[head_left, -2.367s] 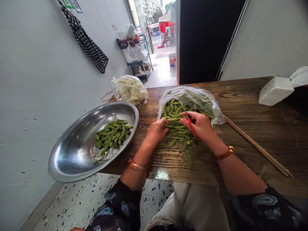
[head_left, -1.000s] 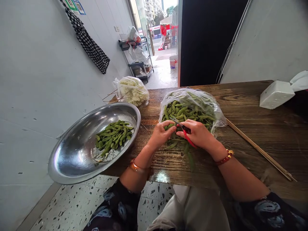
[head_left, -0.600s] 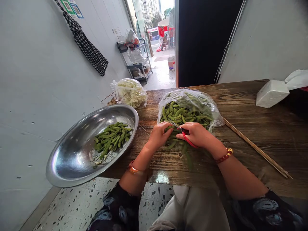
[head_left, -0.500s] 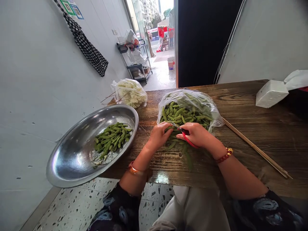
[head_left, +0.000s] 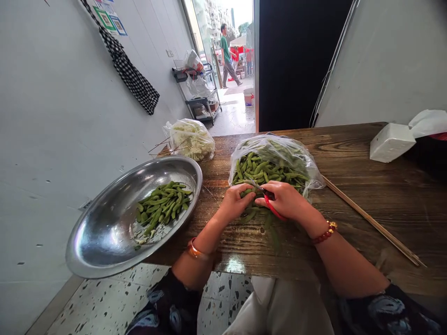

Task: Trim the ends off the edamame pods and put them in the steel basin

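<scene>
My right hand (head_left: 287,200) is closed around a pair of scissors with red handles (head_left: 274,208), the blades pointing left toward my other hand. Facing it, my left hand (head_left: 236,201) pinches a green edamame pod (head_left: 247,190), mostly covered by the fingers, close to the blade tips. Just beyond both hands lies a clear plastic bag (head_left: 296,146) full of edamame pods (head_left: 260,166), its mouth open toward me. A few loose pods rest on the table under the hands. To the left, a large steel bowl (head_left: 101,232) holds a pile of edamame pods (head_left: 164,202).
A bag of pale cauliflower-like florets (head_left: 190,139) sits behind the bowl. Thin wooden sticks (head_left: 372,218) lie on the wooden table (head_left: 349,186) to the right. A white tissue pack (head_left: 393,142) stands at far right. A shelf cart (head_left: 199,93) and a walking person (head_left: 226,56) are beyond.
A person has come into view outside the doorway. The view has tilted slightly up; my hands stay close together with the scissors at the pod.
</scene>
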Action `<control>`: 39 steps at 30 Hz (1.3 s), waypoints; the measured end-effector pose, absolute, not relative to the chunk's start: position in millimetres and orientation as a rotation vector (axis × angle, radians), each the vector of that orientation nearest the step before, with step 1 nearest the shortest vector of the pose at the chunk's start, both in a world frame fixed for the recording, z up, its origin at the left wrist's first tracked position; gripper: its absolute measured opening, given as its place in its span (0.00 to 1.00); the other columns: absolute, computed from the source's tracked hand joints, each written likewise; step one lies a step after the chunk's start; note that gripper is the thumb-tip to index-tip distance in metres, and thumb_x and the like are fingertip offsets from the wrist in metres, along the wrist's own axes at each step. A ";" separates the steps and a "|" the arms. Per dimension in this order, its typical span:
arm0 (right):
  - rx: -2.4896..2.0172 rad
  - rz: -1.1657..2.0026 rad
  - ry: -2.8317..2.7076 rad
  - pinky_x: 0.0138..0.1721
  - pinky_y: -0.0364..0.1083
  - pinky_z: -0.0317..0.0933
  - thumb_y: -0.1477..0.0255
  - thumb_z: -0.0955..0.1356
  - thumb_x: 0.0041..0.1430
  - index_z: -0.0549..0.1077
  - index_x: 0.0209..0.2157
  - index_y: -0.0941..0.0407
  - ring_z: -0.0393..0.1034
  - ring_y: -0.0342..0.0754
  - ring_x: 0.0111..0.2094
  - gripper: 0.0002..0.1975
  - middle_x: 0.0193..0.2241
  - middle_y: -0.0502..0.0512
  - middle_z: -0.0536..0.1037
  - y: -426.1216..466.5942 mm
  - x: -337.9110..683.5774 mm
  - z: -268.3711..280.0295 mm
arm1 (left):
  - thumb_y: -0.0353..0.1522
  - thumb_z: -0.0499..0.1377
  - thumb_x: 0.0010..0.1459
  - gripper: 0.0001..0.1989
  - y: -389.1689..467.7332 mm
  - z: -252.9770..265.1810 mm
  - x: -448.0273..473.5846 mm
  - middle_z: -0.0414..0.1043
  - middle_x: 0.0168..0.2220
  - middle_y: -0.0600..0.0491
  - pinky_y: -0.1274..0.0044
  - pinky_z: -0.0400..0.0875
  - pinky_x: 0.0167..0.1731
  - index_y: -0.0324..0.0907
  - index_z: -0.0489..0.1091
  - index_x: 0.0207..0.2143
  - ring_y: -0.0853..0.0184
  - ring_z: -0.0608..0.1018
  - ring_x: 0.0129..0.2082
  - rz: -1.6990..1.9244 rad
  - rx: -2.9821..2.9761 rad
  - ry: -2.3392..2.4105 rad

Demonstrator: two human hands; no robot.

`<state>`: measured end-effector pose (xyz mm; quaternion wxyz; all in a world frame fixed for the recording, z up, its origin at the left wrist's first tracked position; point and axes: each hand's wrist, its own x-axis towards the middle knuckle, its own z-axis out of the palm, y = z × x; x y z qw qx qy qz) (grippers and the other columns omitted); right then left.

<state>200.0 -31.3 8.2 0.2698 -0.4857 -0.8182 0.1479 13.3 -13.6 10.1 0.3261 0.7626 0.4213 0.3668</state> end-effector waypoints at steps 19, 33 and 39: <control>-1.309 0.441 -2.073 0.38 0.47 0.64 0.57 0.69 0.55 0.75 0.43 0.56 0.71 0.49 0.34 0.19 0.35 0.56 0.76 -30.5 197.0 2.6 | 0.31 0.70 0.39 0.20 -4.5 10.8 1.2 0.60 0.22 0.62 0.88 0.49 0.12 0.40 0.62 0.31 0.81 0.62 0.17 1.234 0.718 0.772; -1.228 0.334 -1.973 0.37 0.47 0.64 0.57 0.68 0.57 0.73 0.43 0.57 0.71 0.49 0.34 0.20 0.35 0.56 0.74 -34.9 187.8 2.8 | 0.34 0.70 0.41 0.19 -17.3 6.0 16.1 0.68 0.25 0.59 0.88 0.55 0.14 0.39 0.62 0.28 0.82 0.63 0.16 1.104 0.730 0.748; -1.263 0.306 -2.031 0.39 0.48 0.64 0.58 0.67 0.59 0.73 0.43 0.57 0.71 0.51 0.35 0.18 0.35 0.57 0.75 -34.3 190.0 0.1 | 0.33 0.70 0.42 0.19 -14.9 7.4 14.5 0.68 0.24 0.58 0.88 0.54 0.14 0.38 0.61 0.27 0.82 0.63 0.17 1.134 0.739 0.721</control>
